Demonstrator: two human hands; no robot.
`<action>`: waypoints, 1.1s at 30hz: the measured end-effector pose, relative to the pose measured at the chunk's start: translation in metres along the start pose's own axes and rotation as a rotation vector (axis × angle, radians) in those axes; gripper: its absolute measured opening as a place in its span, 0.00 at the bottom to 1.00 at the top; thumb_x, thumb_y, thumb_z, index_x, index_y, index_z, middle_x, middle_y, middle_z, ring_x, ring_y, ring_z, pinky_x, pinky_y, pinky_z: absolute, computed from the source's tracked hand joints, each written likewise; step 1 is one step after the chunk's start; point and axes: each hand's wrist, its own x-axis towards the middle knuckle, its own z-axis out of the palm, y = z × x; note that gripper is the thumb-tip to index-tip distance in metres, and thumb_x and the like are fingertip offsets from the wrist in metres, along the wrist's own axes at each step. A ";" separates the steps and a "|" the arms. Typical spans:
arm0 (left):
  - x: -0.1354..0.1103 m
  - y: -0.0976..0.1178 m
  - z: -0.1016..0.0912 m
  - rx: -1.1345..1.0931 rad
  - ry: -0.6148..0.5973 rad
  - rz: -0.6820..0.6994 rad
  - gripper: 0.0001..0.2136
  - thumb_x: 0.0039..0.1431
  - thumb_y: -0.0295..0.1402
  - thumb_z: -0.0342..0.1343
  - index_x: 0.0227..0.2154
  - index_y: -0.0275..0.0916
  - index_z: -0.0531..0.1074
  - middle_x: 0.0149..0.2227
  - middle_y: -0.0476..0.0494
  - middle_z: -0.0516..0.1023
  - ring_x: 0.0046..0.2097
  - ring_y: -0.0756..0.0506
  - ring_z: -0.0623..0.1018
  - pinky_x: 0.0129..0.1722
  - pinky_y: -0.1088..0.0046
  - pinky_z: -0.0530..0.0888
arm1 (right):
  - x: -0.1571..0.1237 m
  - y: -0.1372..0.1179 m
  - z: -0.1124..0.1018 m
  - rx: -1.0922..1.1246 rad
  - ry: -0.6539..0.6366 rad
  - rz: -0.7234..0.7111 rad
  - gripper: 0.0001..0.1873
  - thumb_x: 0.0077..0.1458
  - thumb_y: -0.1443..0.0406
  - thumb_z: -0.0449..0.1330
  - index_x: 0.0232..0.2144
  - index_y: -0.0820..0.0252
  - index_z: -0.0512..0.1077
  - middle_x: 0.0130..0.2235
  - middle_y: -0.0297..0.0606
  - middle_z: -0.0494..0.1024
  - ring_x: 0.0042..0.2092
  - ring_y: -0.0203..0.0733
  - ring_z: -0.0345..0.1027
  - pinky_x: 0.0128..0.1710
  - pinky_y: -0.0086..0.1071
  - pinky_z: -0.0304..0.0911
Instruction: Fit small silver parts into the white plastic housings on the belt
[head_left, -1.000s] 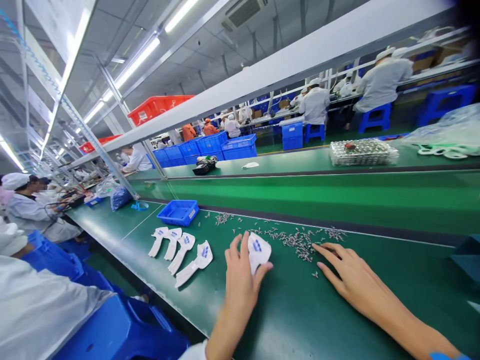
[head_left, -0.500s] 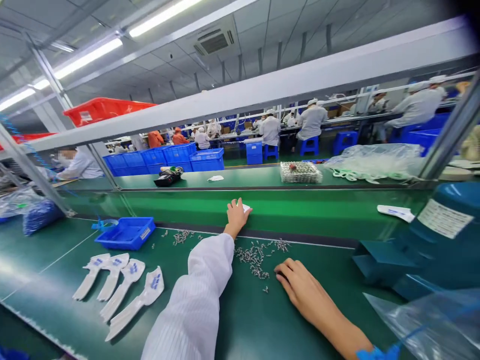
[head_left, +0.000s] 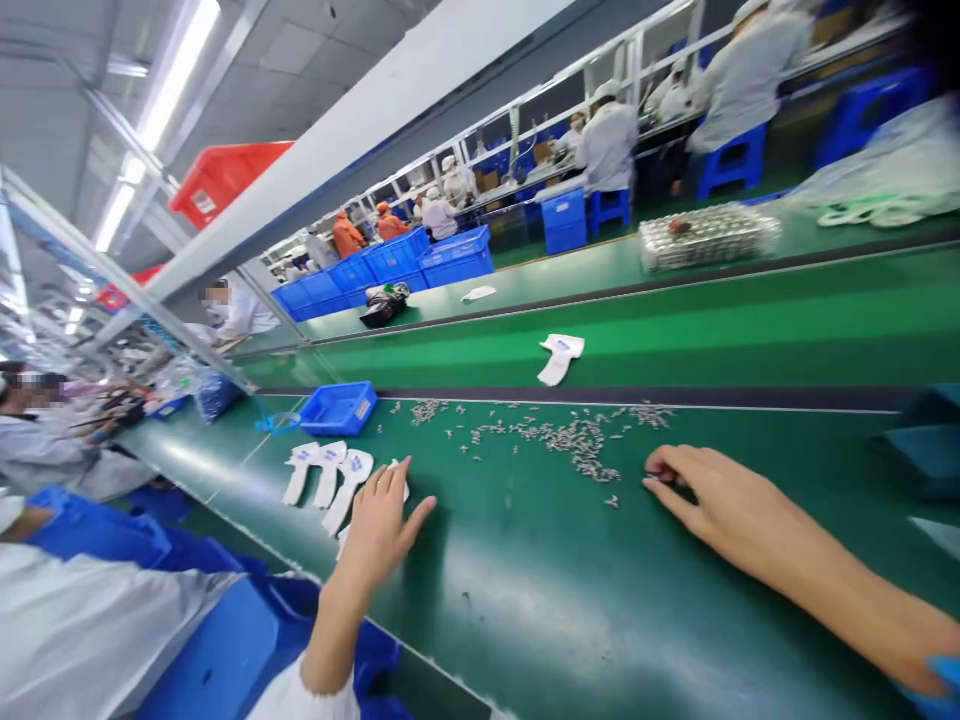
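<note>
My left hand (head_left: 381, 520) lies flat with spread fingers over the nearest of several white plastic paddle-shaped parts (head_left: 330, 473) laid in a row on the green table (head_left: 540, 590). My right hand (head_left: 712, 495) rests on the table at the right end of a scatter of small metal screws (head_left: 570, 440), fingertips pinched together at the loose screws; I cannot tell whether one is held. One more white part (head_left: 560, 357) lies alone on the brighter green conveyor belt (head_left: 750, 335) beyond the screws.
A small blue tray (head_left: 339, 407) stands left of the screws. A clear tray of metal parts (head_left: 705, 235) and blue crates (head_left: 457, 260) sit across the belt. A co-worker in white sits at my left (head_left: 90, 620); other workers sit at far benches.
My left hand has left a white part on the belt and come back to the row of parts at the near edge. My right hand stays by the screws.
</note>
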 end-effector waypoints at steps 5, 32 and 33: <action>-0.064 -0.017 0.025 -0.042 0.035 -0.102 0.25 0.68 0.42 0.46 0.64 0.41 0.54 0.64 0.36 0.64 0.65 0.34 0.63 0.60 0.49 0.65 | 0.003 0.005 0.007 0.087 0.001 0.015 0.14 0.56 0.50 0.53 0.27 0.50 0.67 0.30 0.43 0.76 0.28 0.48 0.68 0.27 0.39 0.60; -0.055 0.123 0.040 -0.482 -0.071 0.209 0.55 0.52 0.62 0.57 0.69 0.42 0.27 0.71 0.32 0.45 0.71 0.32 0.46 0.66 0.42 0.49 | -0.002 -0.152 0.003 0.345 -0.622 0.086 0.08 0.50 0.67 0.56 0.26 0.58 0.75 0.26 0.32 0.77 0.28 0.37 0.66 0.27 0.28 0.55; -0.055 0.122 0.041 -0.483 -0.065 0.214 0.55 0.53 0.61 0.56 0.69 0.42 0.28 0.71 0.32 0.45 0.71 0.32 0.47 0.66 0.42 0.49 | -0.001 -0.153 0.005 0.320 -0.626 0.082 0.08 0.50 0.68 0.55 0.25 0.58 0.75 0.26 0.32 0.77 0.28 0.37 0.65 0.27 0.28 0.54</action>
